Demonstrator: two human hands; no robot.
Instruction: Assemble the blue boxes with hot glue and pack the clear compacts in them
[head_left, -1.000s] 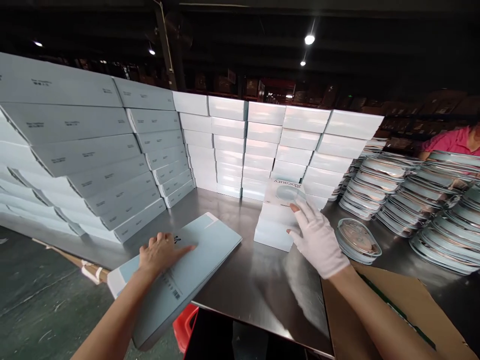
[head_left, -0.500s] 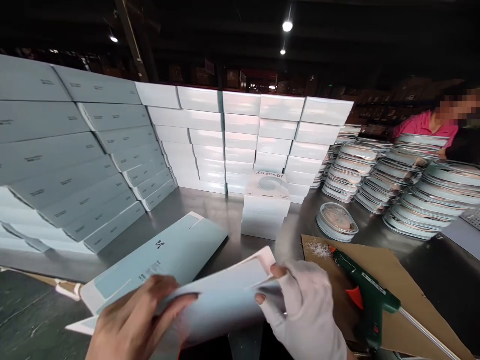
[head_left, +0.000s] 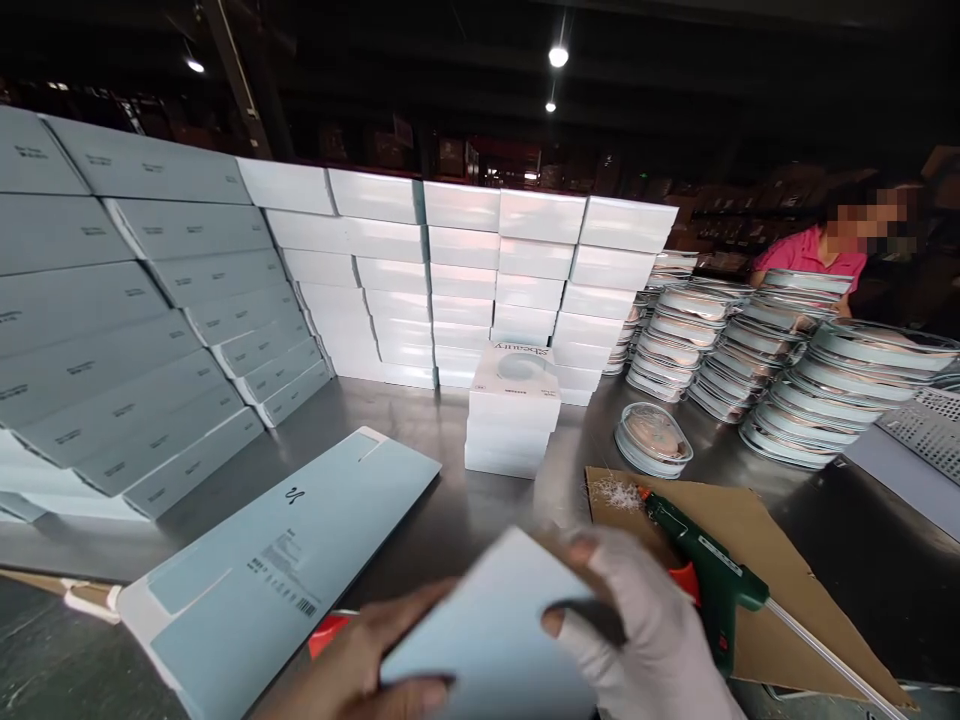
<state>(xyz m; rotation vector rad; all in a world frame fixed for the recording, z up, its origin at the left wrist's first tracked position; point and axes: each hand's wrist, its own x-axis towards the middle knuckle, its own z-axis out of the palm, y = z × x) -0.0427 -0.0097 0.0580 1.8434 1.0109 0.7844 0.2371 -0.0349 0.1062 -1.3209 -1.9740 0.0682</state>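
A pale blue folding carton (head_left: 491,625), smeared by motion, is held low in front of me. My bare left hand (head_left: 367,655) is closed round its left edge, with the thumb on the near face. My right hand (head_left: 649,615), in a white glove with bare fingertips, grips the right side of the carton, thumb in front and fingers behind. To the left a flat pale blue carton (head_left: 300,540) with a barcode and a dark squiggle lies on the metal table. Part of a red thing (head_left: 328,632) shows beside my left hand.
A green glue gun (head_left: 709,560) lies on a cardboard sheet (head_left: 787,610) at right. A small stack of white boxes (head_left: 506,435) stands ahead, before a wall of boxes (head_left: 465,250). Round clear-lidded packs (head_left: 817,390) are piled at right, near a person in pink (head_left: 814,255).
The carton in my hands has turned, its broad face now tilted up toward me. Both hands have shifted slightly right and down. The view has swung a little to the right.
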